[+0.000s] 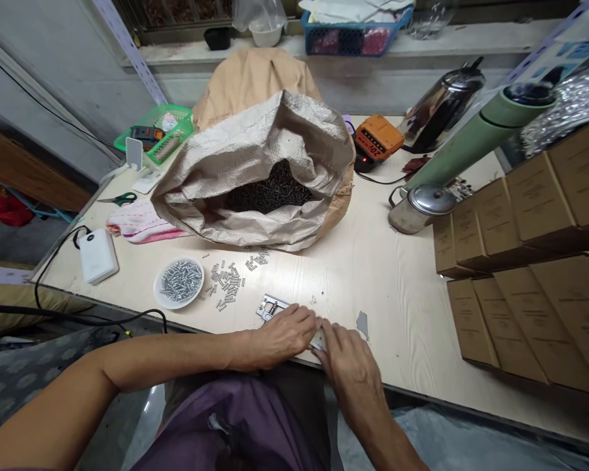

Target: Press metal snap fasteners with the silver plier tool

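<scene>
The metal plate [271,307] lies before the sack [255,170], dish [179,282] left, boxes [520,261] right.

Small silvery perforated metal plate [269,307], flat on the table [397,288], partly under the left hand [282,333].

Metal plate [269,307] partly hidden under L fingers [302,320].

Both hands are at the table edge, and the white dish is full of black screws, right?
Not quite. The head view shows the dish full of shiny silver pins; the dark bits are in the sack. The left hand and right hand are at the table edge.
</scene>
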The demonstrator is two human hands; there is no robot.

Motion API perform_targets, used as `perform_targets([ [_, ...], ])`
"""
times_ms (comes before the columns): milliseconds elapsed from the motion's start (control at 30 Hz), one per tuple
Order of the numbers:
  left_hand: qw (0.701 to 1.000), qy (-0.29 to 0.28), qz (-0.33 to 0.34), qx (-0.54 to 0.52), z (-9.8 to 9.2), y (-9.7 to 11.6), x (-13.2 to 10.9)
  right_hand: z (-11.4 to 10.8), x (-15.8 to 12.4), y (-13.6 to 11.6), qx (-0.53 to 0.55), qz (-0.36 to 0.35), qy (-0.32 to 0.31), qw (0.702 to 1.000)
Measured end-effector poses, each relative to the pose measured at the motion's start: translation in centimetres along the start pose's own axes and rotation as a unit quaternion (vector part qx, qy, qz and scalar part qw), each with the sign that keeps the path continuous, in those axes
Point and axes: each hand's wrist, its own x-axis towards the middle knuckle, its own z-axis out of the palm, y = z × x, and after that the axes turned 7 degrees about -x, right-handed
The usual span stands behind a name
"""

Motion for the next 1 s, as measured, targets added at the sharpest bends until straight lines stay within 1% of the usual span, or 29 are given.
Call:
perform_targets([
  [100, 0.996, 0.078, -0.050, -0.019, -0.1, 0.0, -0.8, -0.3, 0.5, 0.9, -0.011, 0.000, 0.002, 1.000],
  [200, 0.982, 0.158, -0.079, -0.060, -1.7, -0.3, -2.5, -1.1, 1.0, 0.9, 0.002, -0.011, -0.006, 1.000],
  [300, 0.950, 0.264, -0.139, -0.090, -3.9, -0.9, -5.1, -1.4, 1.5, -0.3, 0.047, -0.053, -0.027, 0.997],
  [367, 0.926, 0.320, -0.181, -0.084, -5.1, -1.5, -7.0, -1.2, 1.9, -1.4, 0.059, -0.058, -0.026, 0.996],
  [433, 0.906, 0.359, -0.216, -0.060, -5.9, -2.3, -8.9, -0.7, 2.4, -2.4, 0.064, -0.056, -0.005, 0.996],
  [533, 0.875, 0.394, -0.281, -0.006, -6.5, -3.8, -11.8, -0.3, 3.7, -3.4, 0.090, -0.074, 0.041, 0.992],
  [600, 0.857, 0.391, -0.334, 0.036, -6.6, -4.8, -13.7, -0.4, 5.0, -3.7, 0.105, -0.082, 0.080, 0.988],
  [633, 0.850, 0.379, -0.362, 0.055, -6.5, -5.3, -14.6, -0.5, 5.6, -3.9, 0.107, -0.081, 0.101, 0.986],
  [700, 0.844, 0.337, -0.410, 0.075, -6.1, -6.0, -16.0, -0.9, 6.8, -4.2, 0.105, -0.081, 0.138, 0.982],
  [767, 0.847, 0.294, -0.437, 0.070, -5.4, -6.5, -16.9, -1.3, 7.7, -4.4, 0.104, -0.080, 0.159, 0.979],
  [867, 0.861, 0.247, -0.441, 0.053, -4.3, -6.9, -17.0, -1.5, 8.1, -4.3, 0.100, -0.071, 0.166, 0.978],
  [1000, 0.865, 0.210, -0.450, 0.075, -3.7, -8.1, -15.8, -1.1, 7.0, -3.3, 0.076, -0.054, 0.160, 0.983],
])
